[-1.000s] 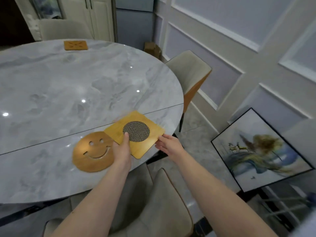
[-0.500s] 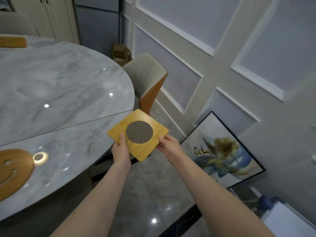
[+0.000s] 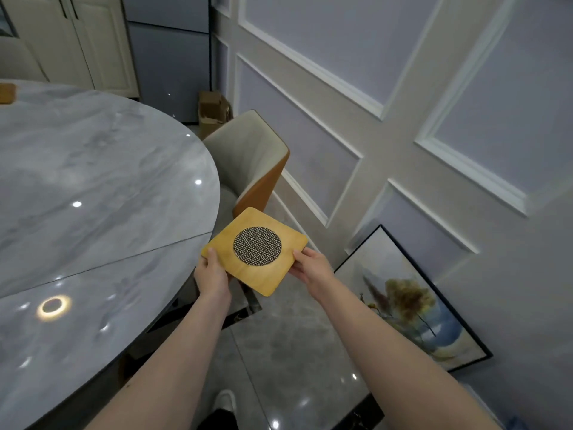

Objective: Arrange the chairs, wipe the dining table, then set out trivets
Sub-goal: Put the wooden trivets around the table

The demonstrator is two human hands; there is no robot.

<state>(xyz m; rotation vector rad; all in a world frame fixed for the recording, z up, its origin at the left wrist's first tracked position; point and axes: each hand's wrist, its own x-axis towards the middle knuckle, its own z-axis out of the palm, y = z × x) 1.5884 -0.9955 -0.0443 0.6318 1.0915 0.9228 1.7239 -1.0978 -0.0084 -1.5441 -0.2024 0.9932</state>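
A square wooden trivet (image 3: pixel 280 268) with a round metal mesh centre is held in the air just past the right edge of the grey marble dining table (image 3: pixel 93 212). My left hand (image 3: pixel 212 274) grips its left corner, thumb on top. Its right edge is pinched by my right hand (image 3: pixel 311 268). Another wooden trivet (image 3: pixel 6 93) lies at the table's far left edge, mostly cut off. A beige and orange chair (image 3: pixel 251 162) stands tucked at the table's right side, behind the held trivet.
A framed painting (image 3: pixel 409 299) leans against the panelled wall on the right. A cardboard box (image 3: pixel 214 114) sits on the floor behind the chair. Cream cabinets (image 3: pixel 93 41) stand at the back. Glossy grey tile floor (image 3: pixel 294 352) lies below my arms.
The trivet has been lifted off the table and carried right, past its edge. My view has turned right, and the smiley trivet has left the frame.
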